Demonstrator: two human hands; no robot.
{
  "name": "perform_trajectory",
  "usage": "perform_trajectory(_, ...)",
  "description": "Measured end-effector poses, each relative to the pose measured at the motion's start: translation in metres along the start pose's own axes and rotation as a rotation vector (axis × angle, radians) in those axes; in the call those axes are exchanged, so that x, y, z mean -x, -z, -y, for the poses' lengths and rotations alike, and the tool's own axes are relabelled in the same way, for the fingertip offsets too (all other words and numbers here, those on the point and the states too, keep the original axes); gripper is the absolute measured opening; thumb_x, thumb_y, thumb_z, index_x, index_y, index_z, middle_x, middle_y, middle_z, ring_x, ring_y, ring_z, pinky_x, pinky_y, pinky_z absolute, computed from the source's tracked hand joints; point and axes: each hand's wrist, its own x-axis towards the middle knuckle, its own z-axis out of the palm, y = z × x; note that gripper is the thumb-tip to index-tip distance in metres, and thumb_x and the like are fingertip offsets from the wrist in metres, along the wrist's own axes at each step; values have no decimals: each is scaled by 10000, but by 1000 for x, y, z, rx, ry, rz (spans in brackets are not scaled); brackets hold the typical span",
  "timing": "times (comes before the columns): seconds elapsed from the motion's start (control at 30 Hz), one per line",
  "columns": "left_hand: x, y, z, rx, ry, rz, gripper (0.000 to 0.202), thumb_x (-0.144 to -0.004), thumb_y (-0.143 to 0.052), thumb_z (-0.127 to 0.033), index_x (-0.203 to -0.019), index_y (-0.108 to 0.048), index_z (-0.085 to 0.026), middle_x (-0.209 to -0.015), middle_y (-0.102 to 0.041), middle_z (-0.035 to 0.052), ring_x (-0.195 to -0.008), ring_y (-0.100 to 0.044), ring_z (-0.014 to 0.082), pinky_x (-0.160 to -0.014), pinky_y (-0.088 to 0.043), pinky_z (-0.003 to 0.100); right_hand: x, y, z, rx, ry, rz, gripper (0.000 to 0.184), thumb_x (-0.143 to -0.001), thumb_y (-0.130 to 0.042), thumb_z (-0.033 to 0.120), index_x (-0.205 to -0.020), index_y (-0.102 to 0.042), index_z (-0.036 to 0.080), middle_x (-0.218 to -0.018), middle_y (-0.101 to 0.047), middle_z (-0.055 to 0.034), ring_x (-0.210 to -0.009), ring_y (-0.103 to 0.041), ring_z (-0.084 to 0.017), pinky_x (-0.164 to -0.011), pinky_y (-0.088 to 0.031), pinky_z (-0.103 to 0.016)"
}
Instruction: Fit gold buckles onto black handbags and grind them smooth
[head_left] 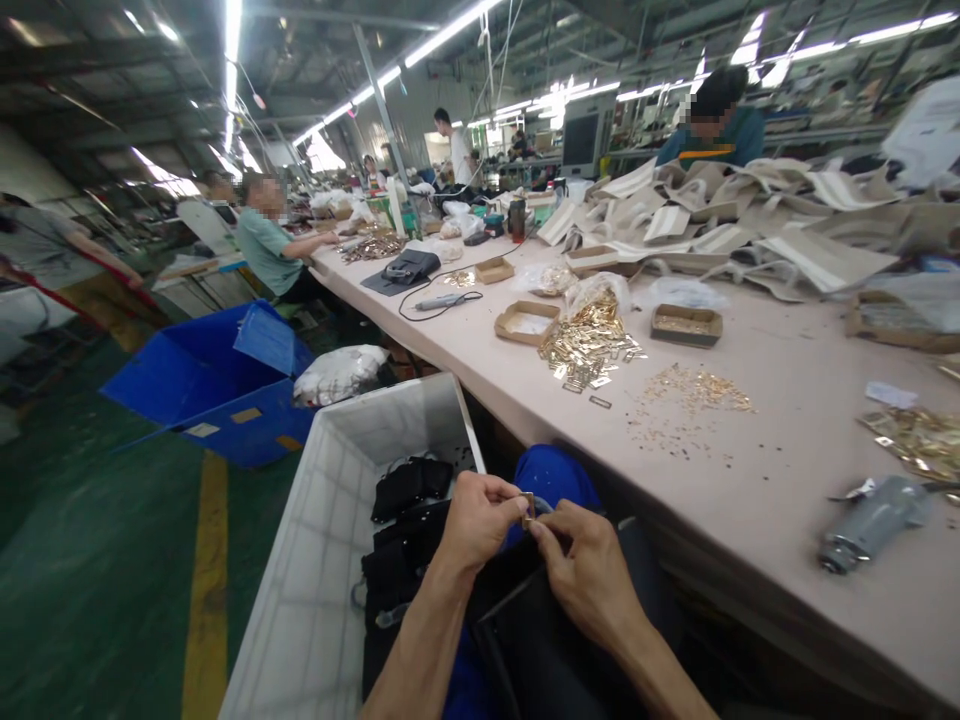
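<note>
My left hand (480,518) pinches a small gold-coloured rectangular metal fitting (530,500) between thumb and fingertips. Close against it, my right hand (589,572) has its thumb and fingers closed on the lower side of the same fitting. A black bag (551,630) lies over my lap beneath both hands. Whether the fitting is joined to the bag is hidden by my fingers. To the left of my lap, a white plastic bin (300,590) holds several black bags (409,490).
The long table (750,520) bears a heap of gold metal fittings (592,335), scattered small parts (697,390), cardboard boxes (686,325), a grey power tool (874,520) and piled beige bag pieces (817,220). A blue bin (217,380) stands left. Co-workers sit farther along the table and across it.
</note>
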Motion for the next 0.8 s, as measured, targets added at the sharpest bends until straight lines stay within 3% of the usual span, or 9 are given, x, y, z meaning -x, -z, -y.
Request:
perform_trajectory(0.1, 2, -2, -3, 23, 2, -7, 135, -643, -765, -244, -648, -785, -111, -607, -736, 79, -539, -622, 157, -554, -470, 253, -2, 4, 4, -35, -48, 24, 286, -947, -624, 222, -671, -698, 206, -679, -601, -8, -646, -568, -170, -615, -367, -301)
perform_trajectory(0.2, 4, -1, -4, 62, 0, 43, 140, -649, -774, -246, -650, -784, -107, -609, -742, 91, -547, -646, 171, -573, -500, 266, -6, 16, 2, -8, -7, 96, 288, -968, -601, 232, -702, -711, 218, -692, -615, -1, -629, -570, -157, -604, -391, -291)
perform_trajectory(0.3, 6, 0, -1, 109, -11, 53, 151, -666, -781, -260, -658, -783, -109, -611, -744, 91, -545, -653, 174, -578, -507, 272, -11, 37, -18, 113, 103, -2, 194, -986, -612, 330, -943, -772, 229, -881, -704, -45, -786, -651, -195, -698, -477, -307)
perform_trajectory(0.37, 7, 0, 0, 125, -18, 38, 149, -665, -788, -259, -669, -786, -110, -617, -747, 89, -545, -652, 171, -579, -506, 270, -7, 49, -41, 231, 135, -47, 284, -954, -666, 430, -1125, -762, 224, -1050, -732, -90, -962, -682, -250, -817, -526, -358)
perform_trajectory(0.5, 9, -2, -2, 125, -19, 54, 141, -655, -786, -251, -660, -787, -110, -615, -750, 91, -549, -654, 175, -582, -511, 274, 22, 56, -79, 352, -9, 129, 600, -902, -697, 571, -1339, -684, 160, -1218, -736, -163, -1099, -704, -331, -949, -551, -458)
perform_trajectory(0.6, 13, -3, -8, 77, -10, 65, 139, -663, -770, -243, -663, -786, -105, -611, -745, 89, -540, -646, 172, -564, -498, 267, 52, 55, -84, 341, -108, 217, 581, -972, -595, 583, -1328, -697, 135, -1258, -729, -188, -1149, -710, -347, -977, -552, -458)
perform_trajectory(0.67, 17, -3, -10, 38, 4, 70, 147, -670, -761, -246, -674, -786, -102, -614, -740, 88, -542, -639, 171, -555, -484, 264, 63, 58, -78, 323, -112, 255, 533, -1001, -552, 575, -1281, -732, 160, -1168, -767, -169, -1066, -747, -328, -913, -575, -424)
perform_trajectory(0.8, 30, -5, -8, -71, 4, 79, 161, -711, -744, -266, -699, -783, -110, -643, -733, 88, -583, -636, 185, -559, -456, 269, 50, 70, -57, 346, -67, 197, 436, -972, -599, 570, -1054, -807, 196, -931, -789, -135, -849, -760, -303, -748, -554, -376)
